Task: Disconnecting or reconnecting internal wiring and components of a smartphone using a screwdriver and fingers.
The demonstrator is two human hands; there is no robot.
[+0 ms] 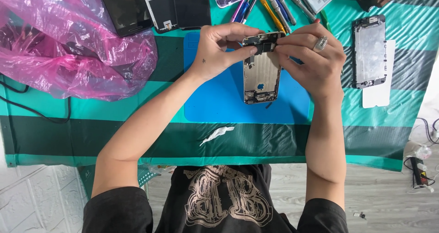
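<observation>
I've got the opened phone housing (261,70) lifted just above the blue work mat (215,100), top end tilted up toward the cam, bottom end hanging near the mat. It looks light and stiff, a thin metal shell w/ small parts and ribbon bits still inside, so I'd judge it fragile at the inner bits and safe only along the side rails and corners. Smooth metal, prob. a bit slippery.

Left hand (219,50) pinches the top-left corner, thumb under, fingers curled over the edge, closed tight on the shell. Right hand (311,59), ring on one finger, is closed narrow at the top edge too, fingertips pressed on a small dark part there; can't tell if it's gripping that part or just pushing on it.

Nearby: row of screwdrivers (274,6) beyond the mat, a stripped metal plate (369,50) to the right, pink plastic bag (68,45) to the left, a white scrap (217,134) near the table edge.
</observation>
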